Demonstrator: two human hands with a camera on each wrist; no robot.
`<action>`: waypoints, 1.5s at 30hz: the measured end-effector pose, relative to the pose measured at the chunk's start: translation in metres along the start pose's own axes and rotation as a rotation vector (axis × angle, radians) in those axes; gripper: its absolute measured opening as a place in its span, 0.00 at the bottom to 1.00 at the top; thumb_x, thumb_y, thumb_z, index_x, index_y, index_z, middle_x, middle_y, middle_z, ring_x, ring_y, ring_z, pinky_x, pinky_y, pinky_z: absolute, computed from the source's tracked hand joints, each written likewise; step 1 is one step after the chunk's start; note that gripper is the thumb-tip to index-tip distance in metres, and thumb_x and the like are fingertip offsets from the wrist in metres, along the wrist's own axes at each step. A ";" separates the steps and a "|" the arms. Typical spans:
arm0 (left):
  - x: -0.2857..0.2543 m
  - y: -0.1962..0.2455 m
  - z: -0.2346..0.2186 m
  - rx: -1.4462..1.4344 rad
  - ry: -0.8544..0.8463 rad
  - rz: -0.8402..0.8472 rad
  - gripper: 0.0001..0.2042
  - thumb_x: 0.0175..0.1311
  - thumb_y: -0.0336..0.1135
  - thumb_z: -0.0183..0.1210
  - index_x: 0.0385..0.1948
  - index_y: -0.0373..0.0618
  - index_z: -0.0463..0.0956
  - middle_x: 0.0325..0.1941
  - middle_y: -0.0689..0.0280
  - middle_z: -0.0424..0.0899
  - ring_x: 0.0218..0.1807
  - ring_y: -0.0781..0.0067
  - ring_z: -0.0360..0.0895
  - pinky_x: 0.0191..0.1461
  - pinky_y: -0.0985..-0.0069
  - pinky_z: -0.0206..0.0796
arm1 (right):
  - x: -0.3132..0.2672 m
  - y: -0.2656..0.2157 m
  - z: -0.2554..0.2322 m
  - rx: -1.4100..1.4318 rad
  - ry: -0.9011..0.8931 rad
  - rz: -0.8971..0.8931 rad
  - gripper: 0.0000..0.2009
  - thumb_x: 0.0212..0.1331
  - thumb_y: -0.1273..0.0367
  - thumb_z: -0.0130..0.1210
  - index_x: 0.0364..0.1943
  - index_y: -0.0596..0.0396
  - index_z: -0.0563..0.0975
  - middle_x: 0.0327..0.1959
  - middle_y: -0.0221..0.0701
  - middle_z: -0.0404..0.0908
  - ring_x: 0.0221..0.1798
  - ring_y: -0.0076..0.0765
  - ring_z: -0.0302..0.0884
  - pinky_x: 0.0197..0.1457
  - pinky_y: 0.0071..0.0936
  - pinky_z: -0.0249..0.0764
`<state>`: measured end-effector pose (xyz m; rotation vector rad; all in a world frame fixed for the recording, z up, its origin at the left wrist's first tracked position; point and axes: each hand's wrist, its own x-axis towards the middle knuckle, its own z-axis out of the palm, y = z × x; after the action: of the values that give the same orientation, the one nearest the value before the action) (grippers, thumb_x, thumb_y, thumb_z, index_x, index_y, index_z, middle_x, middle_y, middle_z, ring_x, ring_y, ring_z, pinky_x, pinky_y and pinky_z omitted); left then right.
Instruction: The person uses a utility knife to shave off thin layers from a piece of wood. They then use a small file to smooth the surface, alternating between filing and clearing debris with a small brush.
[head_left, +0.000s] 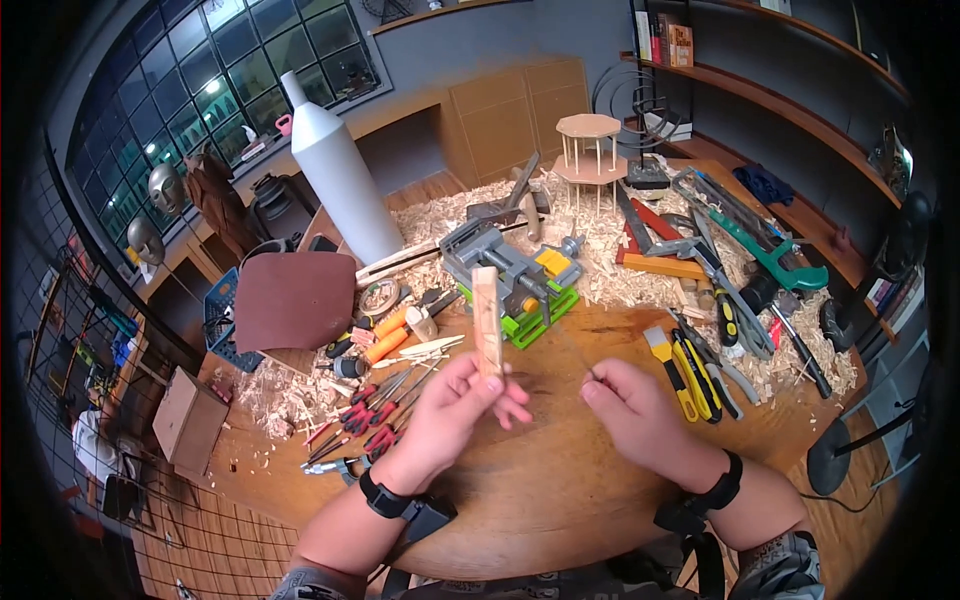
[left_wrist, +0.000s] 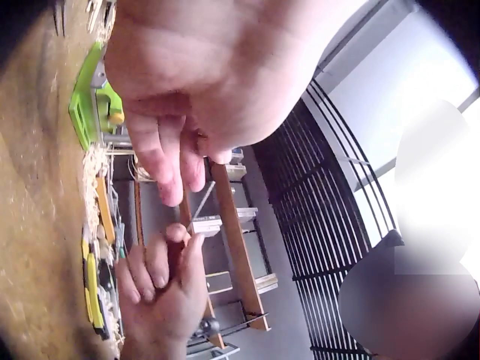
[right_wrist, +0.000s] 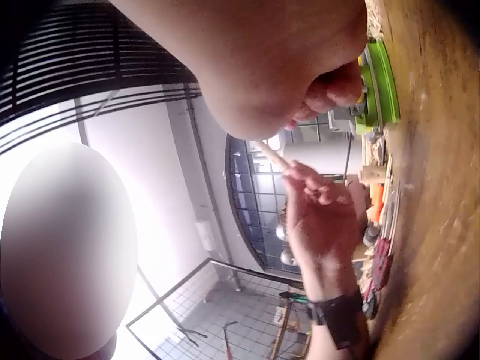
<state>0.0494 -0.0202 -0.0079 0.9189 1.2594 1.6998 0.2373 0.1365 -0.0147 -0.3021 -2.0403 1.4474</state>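
Observation:
In the head view my left hand (head_left: 455, 405) pinches a pale wooden piece (head_left: 487, 325) near its lower end, between thumb and fingers. The piece stands almost upright, with dark marks along its face; the right wrist view shows its narrow edge (right_wrist: 273, 156). My right hand (head_left: 636, 412), fingers curled, grips a thin, straight rod (head_left: 573, 345) that points up and left toward the wood. This slim rod (left_wrist: 203, 199) also shows in the left wrist view; most of its held end is hidden in the fist. Both hands are above the wooden table (head_left: 560, 490).
A grey vise on a green base (head_left: 540, 318) stands just beyond the hands. Red-handled tools (head_left: 375, 415) lie at left, yellow utility knives (head_left: 697, 375) at right. Wood shavings (head_left: 605, 280), a green-handled saw (head_left: 790, 268) and a small octagonal wooden model (head_left: 588, 127) are farther back.

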 end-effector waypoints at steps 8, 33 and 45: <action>-0.018 0.001 0.021 -0.050 -0.233 -0.113 0.13 0.75 0.32 0.54 0.56 0.40 0.71 0.42 0.56 0.86 0.42 0.63 0.87 0.42 0.73 0.74 | 0.005 -0.003 -0.015 0.744 -0.070 0.403 0.08 0.75 0.68 0.48 0.50 0.56 0.72 0.18 0.18 0.61 0.15 0.14 0.55 0.20 0.19 0.56; -0.019 -0.004 0.023 0.769 0.098 0.574 0.22 0.56 0.20 0.63 0.56 0.34 0.75 0.47 0.56 0.85 0.48 0.68 0.82 0.54 0.73 0.72 | 0.003 -0.008 -0.016 0.161 -0.341 0.247 0.13 0.58 0.65 0.69 0.42 0.57 0.81 0.28 0.17 0.78 0.32 0.09 0.69 0.34 0.14 0.66; -0.019 -0.015 0.017 0.445 0.170 0.492 0.19 0.54 0.18 0.71 0.46 0.38 0.74 0.48 0.60 0.82 0.50 0.74 0.81 0.56 0.75 0.74 | 0.006 0.014 -0.020 0.925 -0.022 0.334 0.10 0.73 0.66 0.51 0.51 0.55 0.74 0.22 0.21 0.67 0.20 0.16 0.61 0.24 0.19 0.60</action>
<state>0.0754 -0.0288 -0.0197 1.4669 1.6656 1.9343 0.2427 0.1604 -0.0216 -0.2277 -1.1631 2.4130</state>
